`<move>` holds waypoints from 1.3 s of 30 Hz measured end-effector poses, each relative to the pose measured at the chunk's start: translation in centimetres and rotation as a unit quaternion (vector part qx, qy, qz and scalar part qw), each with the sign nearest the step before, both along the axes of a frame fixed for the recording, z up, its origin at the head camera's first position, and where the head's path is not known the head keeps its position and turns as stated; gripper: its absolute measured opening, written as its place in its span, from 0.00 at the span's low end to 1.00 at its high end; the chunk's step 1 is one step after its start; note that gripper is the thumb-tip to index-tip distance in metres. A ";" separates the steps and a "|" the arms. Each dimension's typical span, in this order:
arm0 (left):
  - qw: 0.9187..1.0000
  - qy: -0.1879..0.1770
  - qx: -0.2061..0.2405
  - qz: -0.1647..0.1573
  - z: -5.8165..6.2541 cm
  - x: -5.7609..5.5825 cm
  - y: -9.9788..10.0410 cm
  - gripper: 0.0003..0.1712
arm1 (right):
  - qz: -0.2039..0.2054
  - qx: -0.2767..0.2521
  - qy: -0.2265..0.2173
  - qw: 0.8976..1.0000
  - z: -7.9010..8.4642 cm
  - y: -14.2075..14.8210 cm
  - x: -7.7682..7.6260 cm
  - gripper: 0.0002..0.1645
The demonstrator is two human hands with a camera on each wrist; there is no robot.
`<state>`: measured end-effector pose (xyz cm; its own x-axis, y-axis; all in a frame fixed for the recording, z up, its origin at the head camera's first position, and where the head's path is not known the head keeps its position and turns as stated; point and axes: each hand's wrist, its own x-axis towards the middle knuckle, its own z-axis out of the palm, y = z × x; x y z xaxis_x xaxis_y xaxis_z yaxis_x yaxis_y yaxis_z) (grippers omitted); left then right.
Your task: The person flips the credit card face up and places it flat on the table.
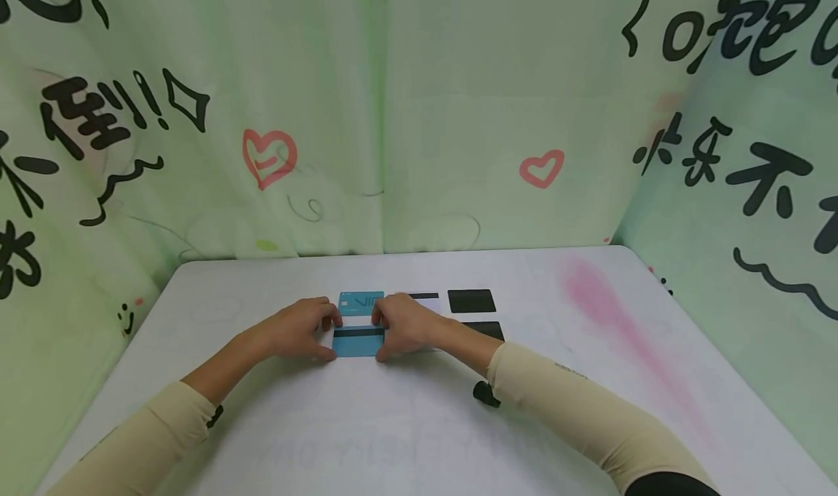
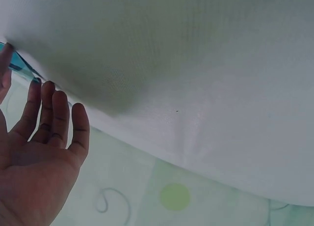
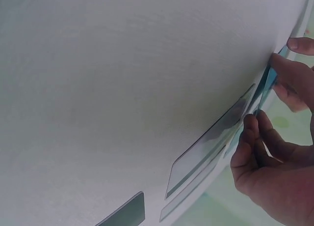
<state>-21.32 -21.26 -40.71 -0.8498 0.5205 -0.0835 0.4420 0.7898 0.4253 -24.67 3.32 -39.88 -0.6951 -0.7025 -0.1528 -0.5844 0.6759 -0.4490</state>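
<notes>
A blue bank card with a black stripe lies at the middle of the white table, its short ends between the two hands. My left hand holds its left end, thumb at the near corner and index finger at the far one. The right hand grips the right end in the same way; in the right wrist view its thumb and fingertips are on the blue card. Just beyond lies another blue card with a printed chip side, partly covered by the right fingers.
Right of the hands lie a pale card with a dark stripe, a black card and a second black card, half hidden by the right wrist. A pale card shows in the right wrist view. A green curtain hangs behind the table.
</notes>
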 end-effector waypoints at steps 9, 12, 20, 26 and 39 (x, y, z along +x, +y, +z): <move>1.000 -0.006 0.002 0.001 0.2 0.0 0.4 0.25 | -0.008 -0.016 -0.002 1.000 0.1 0.3 0.0 0.28; 1.000 -0.014 0.002 0.005 0.2 0.0 0.5 0.25 | -0.007 -0.021 -0.003 1.000 -0.1 0.3 0.0 0.28; 1.000 -0.023 0.002 0.005 0.3 0.1 0.4 0.29 | -0.005 -0.018 -0.008 1.000 0.1 0.5 0.0 0.29; 0.999 -0.018 0.032 0.009 0.7 0.5 0.1 0.29 | -0.004 -0.020 -0.006 1.000 0.3 0.6 -0.1 0.28; 0.999 -0.008 0.046 0.018 1.0 0.2 -0.3 0.29 | -0.006 -0.041 -0.013 0.999 0.6 0.9 -0.1 0.28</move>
<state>-21.07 -21.52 -39.72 -0.8670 0.4957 -0.0507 0.4065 0.7625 0.5033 -24.80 4.25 -39.31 -0.7006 -0.7045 -0.1133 -0.5630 0.6433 -0.5188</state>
